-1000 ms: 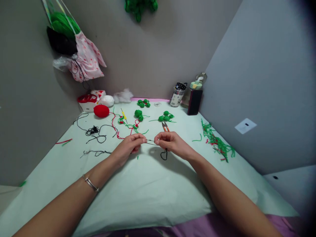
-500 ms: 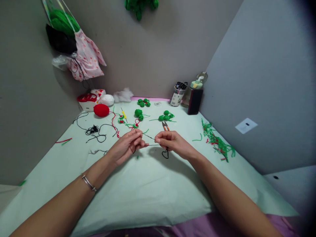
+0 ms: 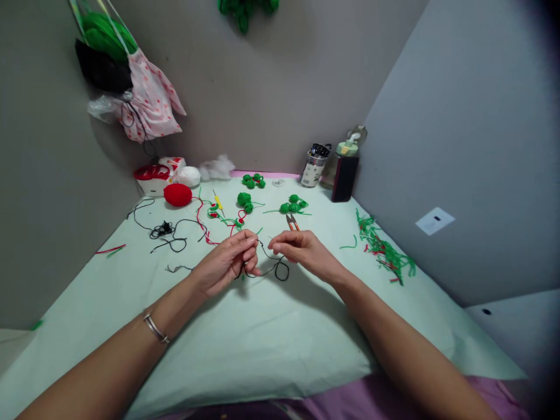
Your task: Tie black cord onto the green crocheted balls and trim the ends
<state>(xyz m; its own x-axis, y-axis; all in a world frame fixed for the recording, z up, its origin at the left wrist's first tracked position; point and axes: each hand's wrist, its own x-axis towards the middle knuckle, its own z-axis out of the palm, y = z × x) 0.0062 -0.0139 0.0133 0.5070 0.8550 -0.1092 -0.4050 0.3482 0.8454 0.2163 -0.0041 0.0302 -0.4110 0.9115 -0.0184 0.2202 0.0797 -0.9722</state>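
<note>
Over the middle of the table, my left hand (image 3: pixel 231 256) pinches a black yarn (image 3: pixel 263 248) between thumb and forefinger. Beneath both hands the yarn hangs slack and curls into a small loop. My right hand (image 3: pixel 301 251) is just to the right, its thumb and forefinger drawn together in a pinch. A faint thin line shows at those fingertips, too small to name. Behind the right hand lie snips with orange handles (image 3: pixel 295 224). Small green crocheted pieces (image 3: pixel 294 205) and a yellow-handled hook (image 3: pixel 218 202) rest beyond the hands.
Tangled black yarn (image 3: pixel 164 229) and a red yarn ball (image 3: pixel 178 195) lie on the left. Green and red yarn scraps (image 3: pixel 387 251) are heaped on the right. At the back stand a pen cup (image 3: pixel 312 169), a bottle (image 3: pixel 347 148) and a phone (image 3: pixel 345 178).
The black yarn, stretched between both hands before, has gone slack and droops in a loop. My right fingertips have shifted slightly left and up, away from the strand.
</note>
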